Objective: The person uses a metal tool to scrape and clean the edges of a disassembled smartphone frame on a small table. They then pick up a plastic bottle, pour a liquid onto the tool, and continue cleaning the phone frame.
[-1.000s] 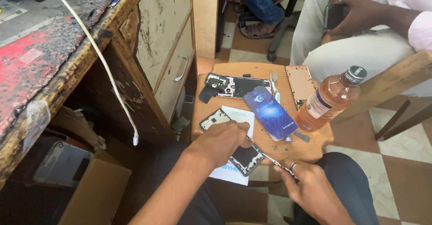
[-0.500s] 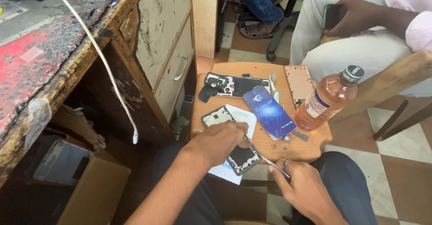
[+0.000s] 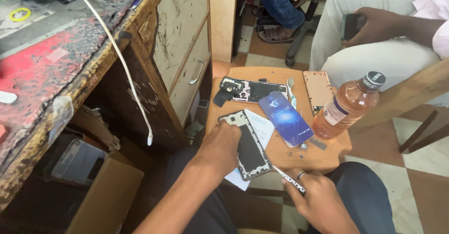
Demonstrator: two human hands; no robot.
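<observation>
One bottle [image 3: 347,105], orange liquid, nearly full

blue card [image 3: 286,117] flat mid-stool | bottle label [image 3: 333,113] white, right | white paper [image 3: 260,124] beside card

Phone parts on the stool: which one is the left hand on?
The black phone frame at the stool's near edge, under the left hand. The opened phone, blue back cover and copper-coloured panel lie farther off, untouched.

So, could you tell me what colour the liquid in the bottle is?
Orange-amber, in the clear bottle; head view.
</observation>
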